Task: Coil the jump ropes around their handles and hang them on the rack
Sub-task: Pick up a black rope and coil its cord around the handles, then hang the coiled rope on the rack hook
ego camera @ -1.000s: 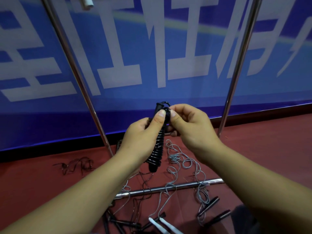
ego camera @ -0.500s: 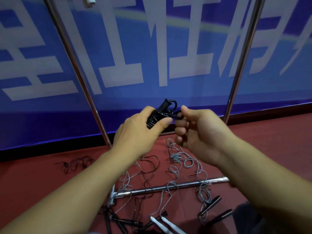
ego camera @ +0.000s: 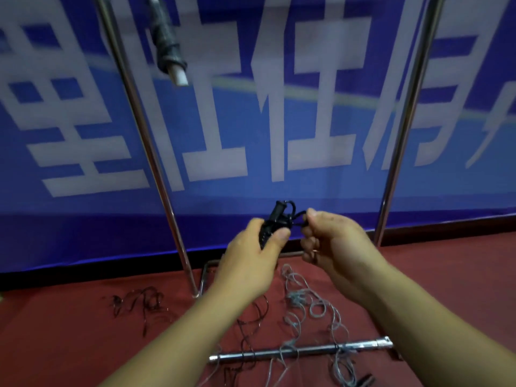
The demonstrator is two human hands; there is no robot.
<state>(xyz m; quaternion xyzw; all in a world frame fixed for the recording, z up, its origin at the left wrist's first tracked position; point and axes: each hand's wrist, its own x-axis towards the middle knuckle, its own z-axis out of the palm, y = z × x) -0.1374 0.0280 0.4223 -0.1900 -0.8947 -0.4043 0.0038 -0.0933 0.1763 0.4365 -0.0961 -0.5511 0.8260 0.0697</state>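
Observation:
My left hand (ego camera: pixel 251 261) grips a black jump rope bundle (ego camera: pixel 275 222), its cord coiled round the handles, held up in front of the blue banner. My right hand (ego camera: pixel 335 244) pinches a small loop of the black cord (ego camera: pixel 298 216) at the bundle's top end. The rack's two chrome uprights (ego camera: pixel 150 152) (ego camera: pixel 402 129) rise on either side. A coiled grey rope with a white handle tip (ego camera: pixel 169 48) hangs at the upper left, its hanging point out of view.
On the red floor lie a loose grey rope (ego camera: pixel 310 305), tangled dark ropes (ego camera: pixel 139 303) and the rack's chrome base bar (ego camera: pixel 301 351). A black handle (ego camera: pixel 363 379) lies at the bottom right. The blue banner (ego camera: pixel 307 107) stands close behind the rack.
The view has tilted up, bringing the hanging grey rope into sight. My right hand has shifted from the bundle's top to pulling a small cord loop rightward; the bundle now leans more.

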